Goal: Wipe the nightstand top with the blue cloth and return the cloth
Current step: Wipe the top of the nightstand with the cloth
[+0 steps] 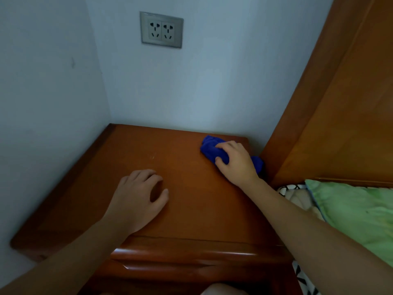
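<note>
Blue cloth (209, 149): bunched into a wad, lying on the nightstand top (180, 188) at its back right corner, near the wall and just beside the wooden headboard (340, 103). A tail of the cloth shows behind the wrist, toward the headboard. Right hand (236, 162): on top of the wad, fingers (225, 145) curled over its far side and thumb tucked against its near side, so the cloth is gripped and pressed down at once. Judged reason: a bunched cloth held this way gives a firm pad and reaches into the corner. Left hand (136, 199): on the front left part of the top, well apart from the cloth, fingers loosely bent with the tips on the wood, holding nothing; probably bracing the body for the reach. Step in hand, as judged: wiping, at the far right corner; most of the top lies to the left of the cloth. Surroundings: wall socket (161, 29) above; green bedding (357, 211) at the right.
</note>
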Available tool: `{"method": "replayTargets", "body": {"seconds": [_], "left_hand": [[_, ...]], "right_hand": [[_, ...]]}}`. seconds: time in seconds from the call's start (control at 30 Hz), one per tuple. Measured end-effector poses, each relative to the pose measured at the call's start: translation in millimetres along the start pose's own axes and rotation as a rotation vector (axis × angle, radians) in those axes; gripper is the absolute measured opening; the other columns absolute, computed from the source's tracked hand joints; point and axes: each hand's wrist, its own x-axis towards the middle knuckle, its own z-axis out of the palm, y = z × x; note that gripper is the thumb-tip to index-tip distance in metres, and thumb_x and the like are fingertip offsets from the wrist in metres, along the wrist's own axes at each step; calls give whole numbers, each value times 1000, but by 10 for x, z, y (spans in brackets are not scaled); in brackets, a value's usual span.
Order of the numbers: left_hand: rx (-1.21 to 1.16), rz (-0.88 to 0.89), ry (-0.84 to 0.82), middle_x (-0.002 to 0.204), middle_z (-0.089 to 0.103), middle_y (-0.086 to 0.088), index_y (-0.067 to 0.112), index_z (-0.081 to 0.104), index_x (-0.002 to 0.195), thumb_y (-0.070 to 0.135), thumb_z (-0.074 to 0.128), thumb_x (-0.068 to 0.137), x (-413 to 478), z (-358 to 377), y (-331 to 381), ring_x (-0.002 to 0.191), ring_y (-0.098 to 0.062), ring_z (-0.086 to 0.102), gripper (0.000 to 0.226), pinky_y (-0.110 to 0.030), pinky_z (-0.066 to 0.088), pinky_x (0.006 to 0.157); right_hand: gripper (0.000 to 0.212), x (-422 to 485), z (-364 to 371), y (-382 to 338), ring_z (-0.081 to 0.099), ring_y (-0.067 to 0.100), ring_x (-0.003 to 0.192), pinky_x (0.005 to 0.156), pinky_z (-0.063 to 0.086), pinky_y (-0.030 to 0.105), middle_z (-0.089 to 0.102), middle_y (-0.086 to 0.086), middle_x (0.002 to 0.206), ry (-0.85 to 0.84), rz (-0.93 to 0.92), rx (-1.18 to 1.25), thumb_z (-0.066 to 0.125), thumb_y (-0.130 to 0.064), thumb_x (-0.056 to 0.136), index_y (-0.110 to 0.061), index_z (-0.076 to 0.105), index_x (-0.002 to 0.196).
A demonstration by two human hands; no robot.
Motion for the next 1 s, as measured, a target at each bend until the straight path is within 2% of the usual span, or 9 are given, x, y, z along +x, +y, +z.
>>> {"method": "replayTargets", "body": {"seconds": [0.07, 0.2, 0.33, 0.43, 0.53, 0.67, 0.77, 0.87, 1.0], "left_hand": [[1, 2, -1, 134, 59, 4, 26, 64, 127, 62, 34, 90, -11, -2, 0, 127, -14, 49, 60, -38, 39, 103], [4, 1, -13, 137, 58, 4, 26, 61, 130, 64, 31, 89, 1, 3, 2, 129, -13, 48, 63, -38, 38, 105], [7, -2, -8, 138, 57, 1, 25, 61, 130, 66, 27, 88, 8, 14, 4, 130, -16, 48, 68, -41, 38, 106], [11, 0, -3, 135, 59, 2, 24, 63, 128, 65, 31, 89, 11, 23, 3, 129, -16, 49, 65, -41, 39, 105], [16, -2, -8, 135, 59, 3, 25, 63, 128, 64, 32, 90, 7, 4, 12, 128, -16, 49, 63, -41, 39, 104], [21, -1, -33, 137, 57, 2, 25, 62, 130, 66, 28, 89, 2, -33, 27, 130, -16, 48, 68, -41, 38, 105], [19, 2, -22, 135, 59, 1, 23, 64, 128, 66, 28, 88, -11, -40, 41, 128, -17, 49, 68, -41, 39, 104], [14, 3, -19, 135, 60, -1, 22, 64, 128, 66, 27, 87, -7, -41, 36, 127, -19, 50, 70, -42, 40, 103], [23, -5, -36, 138, 58, -1, 23, 61, 131, 69, 25, 86, 15, -31, 24, 129, -19, 50, 74, -44, 41, 106]], "right_hand": [[36, -192, -48, -90, 51, 14, 116, 103, 44, 40, 61, -6, 126, -21, -68, 66, 63, -28, 92, -23, 63, 128], [37, -743, -261, -303, 47, 4, 125, 108, 35, 23, 56, -12, 132, -163, -283, 81, 63, -31, 96, -25, 60, 132], [41, -1026, -384, -255, 43, 0, 131, 111, 30, 17, 53, -17, 138, -186, -276, 89, 63, -31, 96, -27, 58, 137], [40, -923, -353, -177, 47, 1, 127, 109, 36, 23, 56, -17, 134, -141, -224, 128, 65, -29, 94, -26, 61, 134], [41, -714, -275, -125, 48, 7, 124, 107, 41, 35, 57, -12, 135, -96, -145, 81, 62, -32, 95, -25, 59, 135], [53, -662, -174, -145, 42, 18, 136, 111, 40, 44, 47, -3, 149, -45, 31, -43, 54, -43, 97, -25, 48, 146], [57, -815, -186, -193, 40, 18, 139, 114, 37, 39, 47, -2, 151, -44, 72, -24, 55, -44, 98, -24, 45, 150], [55, -1014, -318, -219, 39, 9, 139, 116, 33, 33, 46, -10, 149, -137, -87, 31, 56, -44, 98, -27, 45, 149], [54, -1209, -531, -136, 32, -4, 141, 116, 22, 15, 39, -20, 152, -304, -213, 72, 56, -47, 99, -36, 42, 150]]}}
